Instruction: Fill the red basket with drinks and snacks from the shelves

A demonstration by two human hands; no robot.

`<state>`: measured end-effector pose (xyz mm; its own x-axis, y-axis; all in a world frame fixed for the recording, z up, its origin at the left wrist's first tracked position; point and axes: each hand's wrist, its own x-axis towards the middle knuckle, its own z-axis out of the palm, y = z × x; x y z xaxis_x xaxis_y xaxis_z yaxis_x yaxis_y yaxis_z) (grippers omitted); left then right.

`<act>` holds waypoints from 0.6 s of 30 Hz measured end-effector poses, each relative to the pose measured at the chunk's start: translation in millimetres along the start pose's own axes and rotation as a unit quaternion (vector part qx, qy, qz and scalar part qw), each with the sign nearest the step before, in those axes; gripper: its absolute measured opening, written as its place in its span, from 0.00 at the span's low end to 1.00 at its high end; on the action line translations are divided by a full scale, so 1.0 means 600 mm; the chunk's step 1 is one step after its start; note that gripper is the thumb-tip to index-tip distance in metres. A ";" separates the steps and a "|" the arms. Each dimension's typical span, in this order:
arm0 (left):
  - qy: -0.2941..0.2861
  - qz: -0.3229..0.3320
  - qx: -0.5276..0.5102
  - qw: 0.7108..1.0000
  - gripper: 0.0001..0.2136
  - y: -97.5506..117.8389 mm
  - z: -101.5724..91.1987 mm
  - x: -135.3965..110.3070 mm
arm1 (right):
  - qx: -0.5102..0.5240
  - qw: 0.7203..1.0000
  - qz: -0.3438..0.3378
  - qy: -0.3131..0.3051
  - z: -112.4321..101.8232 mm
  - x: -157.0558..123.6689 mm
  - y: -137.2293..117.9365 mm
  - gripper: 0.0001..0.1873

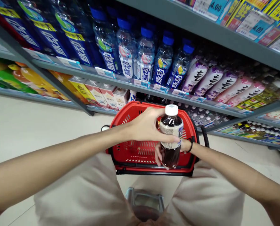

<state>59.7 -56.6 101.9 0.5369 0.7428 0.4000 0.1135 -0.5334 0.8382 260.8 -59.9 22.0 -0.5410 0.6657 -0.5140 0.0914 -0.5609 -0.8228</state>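
Upright over the basket is a drink bottle (171,157) with dark liquid, a white cap and a cream label with purple print. Reaching in from the left, my left hand (149,125) is closed around it at the label, thumb across the front. My right hand (158,155) supports the bottle low down from behind; its fingertips curl out at the left side and the palm is hidden by the bottle. Below both hands sits a red shopping basket (118,124) with slotted walls and a black rim, close to my knees.
Ahead runs a grey shelf (83,73) with blue-capped bottles (145,56) and purple-white bottles (215,80). Cartons (107,94) and more drinks fill the lower level. A black basket handle (204,136) sticks out at right. A grey-framed object (145,201) is between my legs.
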 end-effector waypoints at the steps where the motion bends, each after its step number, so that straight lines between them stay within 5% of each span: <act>1: 0.026 -0.002 0.035 0.999 0.20 0.002 -0.001 0.000 | 0.004 0.999 0.014 -0.033 -0.003 0.003 0.000 0.30; 4: 0.100 -0.009 0.140 0.985 0.22 0.004 -0.007 -0.001 | 0.020 0.988 0.034 -0.149 -0.012 0.014 0.000 0.38; 7: 0.120 -0.022 0.203 0.972 0.24 -0.001 -0.012 0.000 | 0.012 0.985 -0.015 -0.172 -0.017 0.021 0.004 0.40; 11: 0.035 -0.023 0.188 0.981 0.24 -0.011 -0.018 0.006 | 0.009 0.986 -0.057 -0.159 -0.017 0.026 0.021 0.41; 15: -0.069 0.091 0.167 0.979 0.27 -0.013 -0.017 0.010 | 0.011 0.972 -0.047 -0.231 -0.026 0.029 0.038 0.48; 18: -0.085 0.123 0.184 0.972 0.28 -0.014 -0.014 0.011 | 0.008 0.971 -0.016 -0.240 -0.039 0.028 0.045 0.47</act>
<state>55.0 -43.6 100.5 0.7126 0.5139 0.4776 0.2389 -0.8179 0.5235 273.8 -52.5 -14.5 -0.8707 0.3795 -0.3127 0.0567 -0.5542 -0.8305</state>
